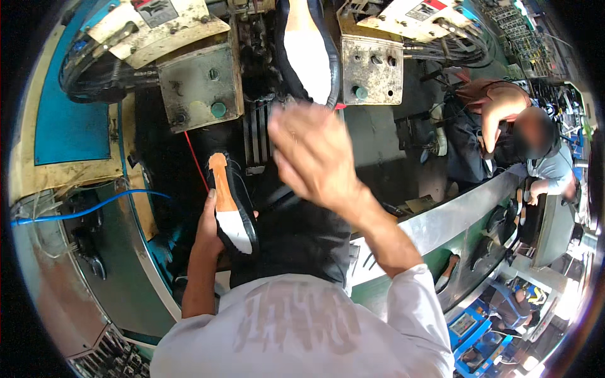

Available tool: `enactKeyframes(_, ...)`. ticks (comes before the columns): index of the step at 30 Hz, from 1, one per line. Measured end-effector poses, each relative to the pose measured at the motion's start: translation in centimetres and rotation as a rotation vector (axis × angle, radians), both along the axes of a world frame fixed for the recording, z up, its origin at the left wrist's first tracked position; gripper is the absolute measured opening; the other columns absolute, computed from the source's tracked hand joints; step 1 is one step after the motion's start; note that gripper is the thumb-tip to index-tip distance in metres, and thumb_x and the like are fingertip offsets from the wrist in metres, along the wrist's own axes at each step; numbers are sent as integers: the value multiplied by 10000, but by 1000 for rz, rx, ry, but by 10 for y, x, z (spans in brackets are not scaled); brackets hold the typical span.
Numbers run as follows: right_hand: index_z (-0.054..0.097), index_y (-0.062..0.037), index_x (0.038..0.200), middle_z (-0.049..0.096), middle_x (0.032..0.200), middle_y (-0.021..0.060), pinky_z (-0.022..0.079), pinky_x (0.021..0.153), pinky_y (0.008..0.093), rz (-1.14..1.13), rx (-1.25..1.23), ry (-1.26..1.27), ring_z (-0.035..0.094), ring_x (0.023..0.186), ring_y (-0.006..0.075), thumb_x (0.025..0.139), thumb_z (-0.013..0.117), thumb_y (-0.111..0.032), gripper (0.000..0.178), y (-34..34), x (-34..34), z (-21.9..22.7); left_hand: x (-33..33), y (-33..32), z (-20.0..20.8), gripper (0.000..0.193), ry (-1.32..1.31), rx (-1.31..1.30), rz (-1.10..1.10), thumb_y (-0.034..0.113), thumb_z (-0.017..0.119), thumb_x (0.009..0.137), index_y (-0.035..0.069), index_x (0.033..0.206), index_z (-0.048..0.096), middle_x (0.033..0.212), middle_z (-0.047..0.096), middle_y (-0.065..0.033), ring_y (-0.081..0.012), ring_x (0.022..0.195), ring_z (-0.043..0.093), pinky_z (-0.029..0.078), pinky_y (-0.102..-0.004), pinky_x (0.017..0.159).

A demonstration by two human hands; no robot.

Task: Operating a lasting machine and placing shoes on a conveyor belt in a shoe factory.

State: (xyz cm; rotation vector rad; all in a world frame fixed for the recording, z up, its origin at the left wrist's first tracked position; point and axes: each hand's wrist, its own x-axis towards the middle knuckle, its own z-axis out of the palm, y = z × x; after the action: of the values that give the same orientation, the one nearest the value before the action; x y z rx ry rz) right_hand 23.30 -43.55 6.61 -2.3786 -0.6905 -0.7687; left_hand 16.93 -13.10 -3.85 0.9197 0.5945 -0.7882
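My left hand (210,223) is closed round a black shoe (228,205), bottom side up, with a tan heel-and-waist part and a white forepart showing. Its white end points toward me. A second black shoe (309,60), also with a tan and white bottom, sits in the machine straight ahead. Just below that shoe's near end is my right hand (315,151), its back toward the camera. Motion smears its fingers, so I cannot see whether it touches the shoe or holds anything.
Metal control boxes with green buttons, one left (200,88) and one right (372,69), flank the machine's middle. A blue hose (94,211) crosses at left. On the right a conveyor (466,271) carries shoes, and a seated person (495,104) works beyond it.
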Motion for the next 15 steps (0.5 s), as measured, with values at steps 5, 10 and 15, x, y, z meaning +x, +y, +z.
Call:
enactKeyframes(5,543,-163,1632,471,1703,195,279,1339,601,-427,-335,4,385,1606,440,946,761,-233,723,-13,80,-5,-26,6,16,821,-53,-56,63,690,509,1106,33,1597,467,1316,713,-263,-473,1075,779,660,-570,951)
enactKeyframes(10,557,-154,1630,487,1683,209,316,1323,585,-490,-368,-96,414,1581,444,897,781,-179,767,-15,84,-23,-48,10,26,854,-39,-116,126,690,496,1110,14,1628,442,1346,712,-289,-484,1088,781,656,-568,959)
enactKeyframes(15,581,-122,1599,503,1681,211,314,1325,571,-470,-358,-100,422,1581,448,991,684,-194,621,-9,104,-11,-43,7,7,775,-62,-124,44,625,478,1138,22,1623,441,1312,720,-276,-452,1069,794,681,-532,925)
